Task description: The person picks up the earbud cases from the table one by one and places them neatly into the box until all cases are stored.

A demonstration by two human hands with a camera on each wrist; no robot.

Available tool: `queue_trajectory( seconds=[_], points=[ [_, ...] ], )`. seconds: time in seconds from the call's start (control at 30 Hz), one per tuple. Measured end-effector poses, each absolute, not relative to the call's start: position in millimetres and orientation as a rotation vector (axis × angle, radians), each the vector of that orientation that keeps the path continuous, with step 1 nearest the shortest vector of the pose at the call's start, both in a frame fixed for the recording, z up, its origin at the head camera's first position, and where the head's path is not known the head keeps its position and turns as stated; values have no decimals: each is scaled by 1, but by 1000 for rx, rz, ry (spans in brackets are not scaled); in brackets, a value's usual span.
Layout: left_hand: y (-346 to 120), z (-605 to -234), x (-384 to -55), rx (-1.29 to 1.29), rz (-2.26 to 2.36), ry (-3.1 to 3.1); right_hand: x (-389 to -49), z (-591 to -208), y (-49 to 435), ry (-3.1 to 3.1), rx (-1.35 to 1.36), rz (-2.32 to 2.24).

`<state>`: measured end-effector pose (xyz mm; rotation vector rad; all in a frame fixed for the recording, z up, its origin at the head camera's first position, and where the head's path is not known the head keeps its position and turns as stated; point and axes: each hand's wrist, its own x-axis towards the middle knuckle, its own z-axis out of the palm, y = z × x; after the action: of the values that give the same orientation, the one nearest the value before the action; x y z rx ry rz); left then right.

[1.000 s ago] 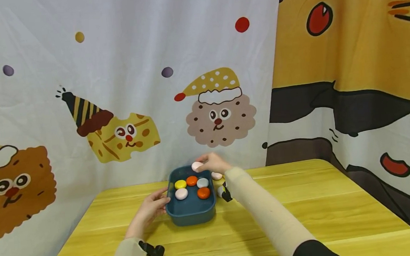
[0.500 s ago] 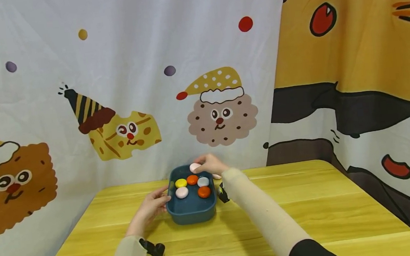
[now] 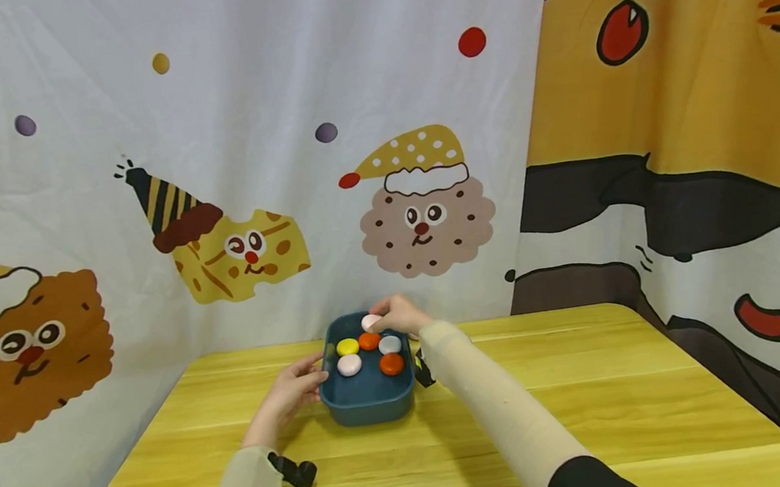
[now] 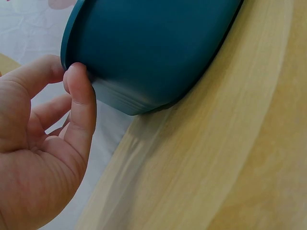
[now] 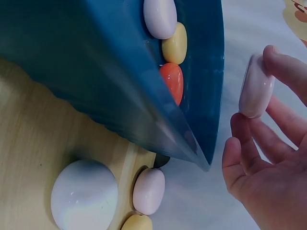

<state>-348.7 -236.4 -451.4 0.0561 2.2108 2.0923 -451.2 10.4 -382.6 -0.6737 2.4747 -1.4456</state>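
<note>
A dark blue rectangular box (image 3: 369, 413) stands on the table near the wall cloth. Glossy rounded pebbles lie inside it: a yellow one (image 3: 347, 346), two orange-red ones, a grey one (image 3: 389, 345) and a pale pink one (image 3: 349, 365). My left hand (image 3: 288, 393) pinches the box's left rim between thumb and finger, as the left wrist view shows. Over the far end of the box, my right hand (image 3: 402, 315) holds another pale pink pebble (image 5: 256, 88) between thumb and fingertips, above the rim.
Outside the box, on its right side, more pebbles lie on the wooden table (image 3: 589, 405): a large white one (image 5: 85, 196), a pale pink one (image 5: 149, 190) and a yellow one (image 5: 137, 223). A printed cloth (image 3: 241, 93) hangs right behind the table's far edge.
My right hand has moved a little left and down over the box with the pink pebble. The left hand keeps its hold on the rim. The head view has shifted slightly.
</note>
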Motion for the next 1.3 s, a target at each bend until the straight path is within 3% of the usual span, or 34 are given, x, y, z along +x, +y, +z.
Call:
queue_trajectory(
  seconds=[1.3],
  points=[
    [-236,-452,-349,55,2093,2211,-451,-389,6,2541,-676,-1215]
  ],
)
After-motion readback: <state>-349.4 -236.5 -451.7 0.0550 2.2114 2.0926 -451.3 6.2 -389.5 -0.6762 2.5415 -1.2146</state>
